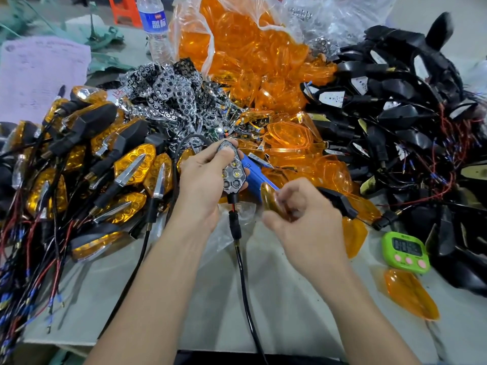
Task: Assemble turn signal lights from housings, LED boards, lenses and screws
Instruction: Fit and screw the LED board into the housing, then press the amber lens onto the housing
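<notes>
Black housing, chrome honeycomb reflector

— What colour sits at twelve o'clock?
— Clear orange: the lenses.
— At three?
— The housings, all black.
— And nine?
— The finished lights, amber with a honeycomb pattern and chrome trim.
— The reflectors at eleven?
— Silver chrome, honeycomb cells.
— That timer at four?
— Lime green, pink buttons.

Water bottle: blue label with white Chinese characters, not legible. Green timer: LCD digits begin "00", remainder unclear. Purple sheet: faint lines of writing, unreadable.
</notes>
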Motion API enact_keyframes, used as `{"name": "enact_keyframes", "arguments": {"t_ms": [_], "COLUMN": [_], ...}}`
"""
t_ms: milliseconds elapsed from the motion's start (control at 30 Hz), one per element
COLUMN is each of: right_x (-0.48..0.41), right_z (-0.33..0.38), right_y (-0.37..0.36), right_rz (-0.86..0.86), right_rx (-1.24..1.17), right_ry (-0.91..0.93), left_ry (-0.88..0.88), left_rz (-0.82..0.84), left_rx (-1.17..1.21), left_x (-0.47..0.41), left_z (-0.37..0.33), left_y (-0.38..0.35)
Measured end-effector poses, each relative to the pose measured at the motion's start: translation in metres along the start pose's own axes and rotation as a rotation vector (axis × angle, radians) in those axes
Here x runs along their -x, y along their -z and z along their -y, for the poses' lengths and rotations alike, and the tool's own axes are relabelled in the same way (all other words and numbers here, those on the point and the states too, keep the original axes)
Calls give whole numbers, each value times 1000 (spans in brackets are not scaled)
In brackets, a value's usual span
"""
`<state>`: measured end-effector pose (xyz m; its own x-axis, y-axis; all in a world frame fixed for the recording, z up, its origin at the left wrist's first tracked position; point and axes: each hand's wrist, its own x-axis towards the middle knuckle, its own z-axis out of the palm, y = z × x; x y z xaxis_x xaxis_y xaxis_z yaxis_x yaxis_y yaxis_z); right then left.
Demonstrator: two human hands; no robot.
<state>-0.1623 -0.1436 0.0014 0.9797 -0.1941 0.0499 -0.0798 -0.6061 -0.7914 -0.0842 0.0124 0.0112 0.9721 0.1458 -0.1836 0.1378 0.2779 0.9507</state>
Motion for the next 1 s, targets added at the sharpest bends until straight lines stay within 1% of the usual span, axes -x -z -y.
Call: {"name": "enact_keyframes", "arguments": {"t_ms": [100, 200, 267, 433, 600, 667, 733, 800, 900, 1000], "right_x": [-14, -23, -25, -17, -11, -10, -8, -5, -2, -7], "right_z": [26, 43, 49, 48, 49, 49, 49, 49, 47, 47], "right_y": [-2, -15, -25, -45, -45, -45, -49, -55, -61, -60], "right_rz": [-128, -179, -212, -260, -182, -187, -219, -247, -272, -254], "right_rx": [-263, -433, -436, -433, -395, -377, -392, -392, -396, -459], "right_ry": [63, 96, 112, 103, 157, 176, 181, 192, 202, 164], "left_ry": [-45, -61, -24, 141, 228, 251, 259, 228, 137, 136], "left_rz": [-3, 16, 34, 57, 96, 96, 120, 135, 25, 10], "left_rx": [-20, -14, 53, 261, 356, 406, 443, 444, 396, 388], "left_x": [1, 4, 5, 7, 4, 1, 2, 6, 9, 11], "left_z": [2, 3, 3, 2, 1, -2, -6, -9, -9, -10], "left_y": [-5, -10, -11, -9, -3, -2, -3, -4, -6, -8]}}
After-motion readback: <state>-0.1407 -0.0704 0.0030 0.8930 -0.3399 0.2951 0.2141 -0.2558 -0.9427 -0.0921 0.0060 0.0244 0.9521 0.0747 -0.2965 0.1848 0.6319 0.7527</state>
